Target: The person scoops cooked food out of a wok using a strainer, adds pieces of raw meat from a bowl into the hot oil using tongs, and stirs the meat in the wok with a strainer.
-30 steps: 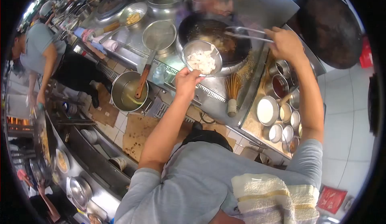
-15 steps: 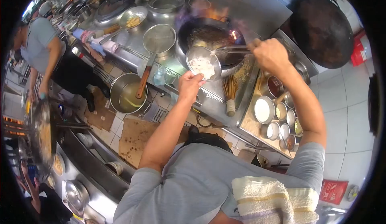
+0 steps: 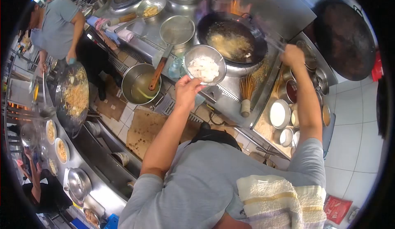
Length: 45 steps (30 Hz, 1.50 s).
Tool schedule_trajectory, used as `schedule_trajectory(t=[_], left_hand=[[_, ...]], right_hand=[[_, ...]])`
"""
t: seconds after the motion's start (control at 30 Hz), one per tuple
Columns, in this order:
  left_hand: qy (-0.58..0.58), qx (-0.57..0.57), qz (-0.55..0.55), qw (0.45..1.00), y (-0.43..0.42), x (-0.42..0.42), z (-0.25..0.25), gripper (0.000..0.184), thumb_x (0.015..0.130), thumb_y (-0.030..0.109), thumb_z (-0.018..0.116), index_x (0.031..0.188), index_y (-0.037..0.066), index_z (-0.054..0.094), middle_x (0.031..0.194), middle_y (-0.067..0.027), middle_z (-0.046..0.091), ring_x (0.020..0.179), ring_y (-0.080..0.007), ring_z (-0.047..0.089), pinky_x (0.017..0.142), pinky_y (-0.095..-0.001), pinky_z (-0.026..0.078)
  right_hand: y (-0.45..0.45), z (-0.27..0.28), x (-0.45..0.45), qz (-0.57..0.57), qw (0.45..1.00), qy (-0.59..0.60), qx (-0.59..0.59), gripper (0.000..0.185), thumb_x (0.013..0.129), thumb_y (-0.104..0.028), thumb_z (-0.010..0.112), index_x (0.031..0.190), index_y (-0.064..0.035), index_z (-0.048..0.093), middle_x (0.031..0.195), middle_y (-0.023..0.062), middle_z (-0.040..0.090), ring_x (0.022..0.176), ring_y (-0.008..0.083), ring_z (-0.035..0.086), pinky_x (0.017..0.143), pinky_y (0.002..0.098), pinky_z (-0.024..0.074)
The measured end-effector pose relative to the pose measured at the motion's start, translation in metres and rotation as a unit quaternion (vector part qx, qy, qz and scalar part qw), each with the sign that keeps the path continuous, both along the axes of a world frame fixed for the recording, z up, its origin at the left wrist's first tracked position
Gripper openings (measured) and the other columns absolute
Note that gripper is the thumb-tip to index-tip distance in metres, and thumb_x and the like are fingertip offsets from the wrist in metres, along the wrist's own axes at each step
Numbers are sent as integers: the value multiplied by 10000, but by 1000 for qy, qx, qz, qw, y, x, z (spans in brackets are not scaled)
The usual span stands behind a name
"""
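Here the left hand point(image 3: 188, 91) clamps the bowl point(image 3: 190, 63) near the wok's edge point(image 3: 224, 60), right hand point(image 3: 293, 56) gripping tongs point(image 3: 275, 44).

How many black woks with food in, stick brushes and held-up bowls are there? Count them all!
Woks with food: 2 (stove wok, co-worker's wok)
Stick brushes: 2 (near brush, far brush)
Held-up bowls: 1 (metal bowl)
Total: 5

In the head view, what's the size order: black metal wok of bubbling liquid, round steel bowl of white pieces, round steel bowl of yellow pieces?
1. Black wok
2. Bowl of white pieces
3. Bowl of yellow pieces, seemingly farther, so true sizes unsure
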<state>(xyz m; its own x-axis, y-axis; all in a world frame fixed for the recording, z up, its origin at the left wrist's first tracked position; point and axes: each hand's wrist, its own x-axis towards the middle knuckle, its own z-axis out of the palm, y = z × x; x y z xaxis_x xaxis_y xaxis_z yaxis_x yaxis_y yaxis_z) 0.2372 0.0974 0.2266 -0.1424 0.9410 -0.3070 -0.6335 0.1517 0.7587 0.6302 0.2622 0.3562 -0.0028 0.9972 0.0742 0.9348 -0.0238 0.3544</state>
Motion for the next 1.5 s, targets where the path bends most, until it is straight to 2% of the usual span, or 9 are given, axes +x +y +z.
schedule_trajectory(t=[0.17,0.23,0.37,0.8,1.03,1.1,1.33,1.43,1.5], left_hand=[[8,4,-20,1000,-8,-7,0,41,850,-21,649,879,-12,622,926,-94,680,816,-173,667,753,-328,589],[15,18,-35,999,-10,-6,2,37,849,-20,650,873,-11,623,920,-88,678,814,-164,663,742,-323,589],[28,45,-62,997,-14,2,2,33,850,-21,646,880,-17,632,909,-80,672,812,-153,657,726,-314,588],[3,18,-25,1000,-1,22,-16,30,855,-15,641,872,-24,618,958,-106,683,825,-161,662,733,-327,592],[14,4,-9,1000,-1,22,-16,43,857,-9,654,854,-7,611,957,-105,681,840,-174,667,752,-340,594],[17,2,-7,1000,-4,18,-10,44,858,-9,656,854,-5,612,951,-101,680,839,-173,666,753,-341,594],[11,17,-48,999,-16,-3,-7,64,878,-5,648,941,2,652,938,-82,684,861,-170,669,797,-337,589],[7,28,-68,997,-17,-7,-3,90,878,-3,649,967,2,661,947,-81,689,862,-164,668,795,-332,588],[7,24,-85,996,-17,-5,3,60,876,-2,653,935,3,651,928,-79,682,843,-161,664,782,-335,589]], right_hand=[[-66,102,-49,196,977,21,78,361,794,-219,689,1126,-78,706,954,181,697,916,370,673,800,486,541],[-98,127,-87,313,948,37,-53,442,749,-210,703,1160,-52,675,933,181,680,897,392,653,751,470,530],[-143,128,-153,318,928,44,-191,373,710,-124,700,1072,-36,700,842,171,660,783,401,633,687,484,505],[-129,145,-89,283,957,39,-50,363,734,-117,697,1093,-67,725,868,193,683,833,391,651,714,481,508],[-30,30,-35,118,985,49,-119,379,780,-213,673,1097,-9,706,1025,234,695,962,408,663,849,480,532],[-9,-7,-29,46,992,60,-104,334,749,-231,651,968,16,708,1004,262,693,996,395,672,889,469,532],[-7,40,-22,-43,998,51,-10,379,807,-237,625,1108,-13,677,1065,258,688,1043,380,663,899,479,531],[-55,93,-52,75,993,86,29,338,799,-204,651,1100,-56,693,1050,232,698,1018,378,668,883,481,534],[-93,118,-91,254,961,93,-60,379,766,-194,691,1097,-9,702,996,206,699,913,402,666,796,476,527]])
